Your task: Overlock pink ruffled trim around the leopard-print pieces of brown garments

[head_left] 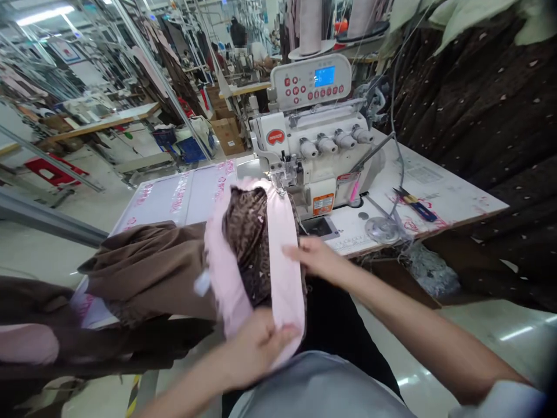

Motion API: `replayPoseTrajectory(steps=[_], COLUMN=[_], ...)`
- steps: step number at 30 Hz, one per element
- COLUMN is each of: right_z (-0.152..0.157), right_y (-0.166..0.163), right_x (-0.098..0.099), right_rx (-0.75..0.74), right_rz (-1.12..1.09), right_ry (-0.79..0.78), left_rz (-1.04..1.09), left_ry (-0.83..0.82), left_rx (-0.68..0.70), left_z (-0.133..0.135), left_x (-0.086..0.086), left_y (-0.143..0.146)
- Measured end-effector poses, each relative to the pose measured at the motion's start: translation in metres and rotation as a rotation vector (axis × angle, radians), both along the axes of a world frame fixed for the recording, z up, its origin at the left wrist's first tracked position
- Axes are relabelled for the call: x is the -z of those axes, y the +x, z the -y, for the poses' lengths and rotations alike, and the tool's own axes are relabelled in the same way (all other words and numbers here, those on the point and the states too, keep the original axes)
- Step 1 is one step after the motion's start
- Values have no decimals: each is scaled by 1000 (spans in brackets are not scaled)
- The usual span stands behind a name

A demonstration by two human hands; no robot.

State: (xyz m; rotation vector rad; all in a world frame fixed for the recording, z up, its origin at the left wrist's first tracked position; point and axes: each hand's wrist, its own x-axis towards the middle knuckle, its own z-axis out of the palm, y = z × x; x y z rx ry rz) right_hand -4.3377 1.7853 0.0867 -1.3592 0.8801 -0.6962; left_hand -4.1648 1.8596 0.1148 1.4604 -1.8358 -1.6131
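Note:
A brown garment (161,261) with a pale pink waistband (285,232) lies over the left front of the table and hangs toward my lap. The band forms a loop, and patterned dark fabric (250,226) shows inside it. Its far end sits under the presser foot of a white overlock sewing machine (313,145). My left hand (259,348) pinches the band's near end, thumb on top. Farther up, my right hand (315,258) grips the band's right edge between thumb and fingers. Both hands are slightly blurred.
Thread snips (415,204) lie on the white table (461,197) right of the machine. Dark spotted fabric (491,128) hangs at the right. A metal rail (52,212) crosses at left, with more brown garments (30,307) below it. Thread cones (310,29) stand behind.

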Motion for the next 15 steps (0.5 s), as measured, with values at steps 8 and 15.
replayPoseTrajectory(steps=[8,15], right_z=[-81,-62], right_y=[8,12], right_x=[33,9], right_rx=[-78,-105], right_rz=[51,289], right_ry=[98,176], left_rz=[-114,-206], left_ry=[233,123], left_rx=[-34,-208], left_z=[-54,-8], left_x=[44,27], left_y=[-8,7])
